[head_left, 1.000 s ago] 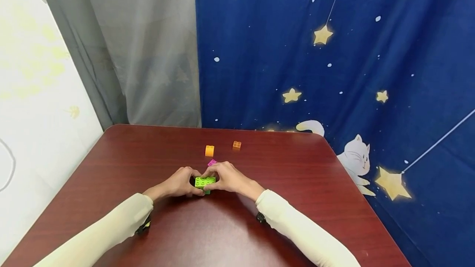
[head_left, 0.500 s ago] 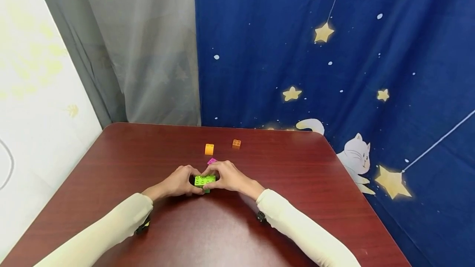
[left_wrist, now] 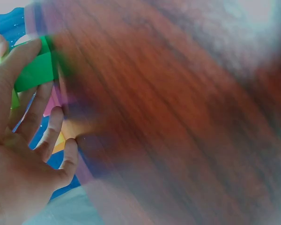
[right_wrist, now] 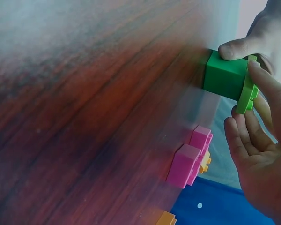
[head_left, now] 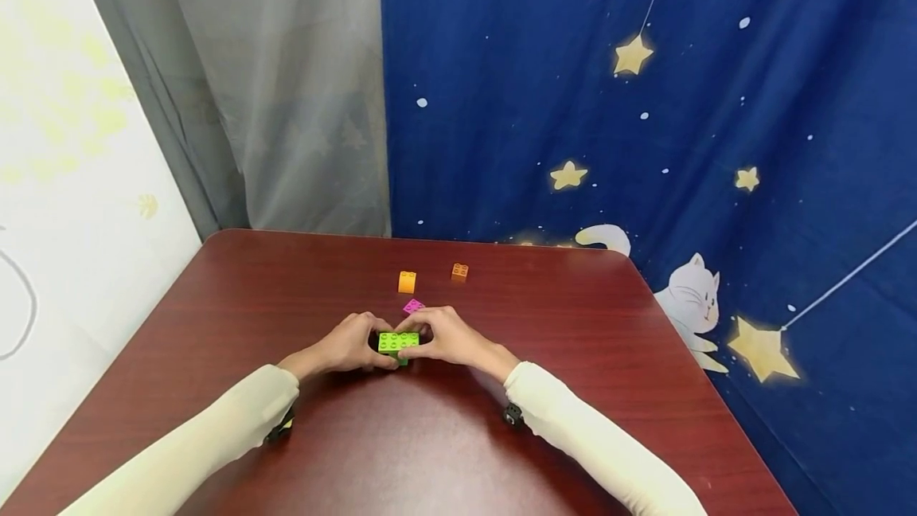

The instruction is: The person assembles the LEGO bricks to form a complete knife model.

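A light green studded brick (head_left: 398, 342) lies flat on top of a darker green block (right_wrist: 225, 75), which rests on the table. From the left side, my left hand (head_left: 351, 342) pinches the stack; in the left wrist view its thumb lies along the green block (left_wrist: 36, 72). My right hand (head_left: 451, 338) grips the light green brick from the right, thumb on the near side and fingers on the far side. Just beyond the right fingers are pink bricks (right_wrist: 183, 165), mostly hidden by the hand in the head view.
Farther back on the brown table (head_left: 344, 436) stand a yellow-orange brick (head_left: 407, 283) and, to its right, an orange brick (head_left: 460, 271). Behind the far edge hang a grey curtain (head_left: 308, 102) and a blue one with stars (head_left: 501, 102).
The head view has shifted slightly, so the table appears a little higher. Both hands keep their hold on the green bricks, with almost no other visible movement.
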The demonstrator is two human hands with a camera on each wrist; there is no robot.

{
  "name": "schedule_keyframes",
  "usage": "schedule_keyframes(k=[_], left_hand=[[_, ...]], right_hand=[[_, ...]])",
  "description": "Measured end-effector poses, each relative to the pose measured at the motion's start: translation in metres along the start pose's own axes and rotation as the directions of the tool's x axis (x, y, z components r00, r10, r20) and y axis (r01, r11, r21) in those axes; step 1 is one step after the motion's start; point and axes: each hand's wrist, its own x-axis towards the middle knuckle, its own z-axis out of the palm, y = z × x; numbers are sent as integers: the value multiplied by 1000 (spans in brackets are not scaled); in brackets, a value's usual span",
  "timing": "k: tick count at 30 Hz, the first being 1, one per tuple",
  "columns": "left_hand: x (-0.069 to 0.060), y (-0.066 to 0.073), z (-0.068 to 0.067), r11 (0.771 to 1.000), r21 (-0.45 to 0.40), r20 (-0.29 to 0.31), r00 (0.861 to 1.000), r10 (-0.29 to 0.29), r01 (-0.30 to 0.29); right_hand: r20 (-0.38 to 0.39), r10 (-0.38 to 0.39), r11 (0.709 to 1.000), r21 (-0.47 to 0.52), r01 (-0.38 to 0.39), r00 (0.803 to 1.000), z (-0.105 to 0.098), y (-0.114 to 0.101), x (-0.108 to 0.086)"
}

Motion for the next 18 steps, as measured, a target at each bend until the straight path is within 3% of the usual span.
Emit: schedule_keyframes(k=[6,14,18], left_hand=[[1,1,-1,999,45,14,1000,2,-2],[2,0,-2,997,65,24,999,33,-34],[0,-1,-2,997,49,12,998,55,-56]], right_hand=[[17,29,1000,6,-29,999,-8,1,-2],[-62,76,997,-6,-77,995,-32,18,-14],[-110,122,990,-60,-129,986,-41,30,-22]])
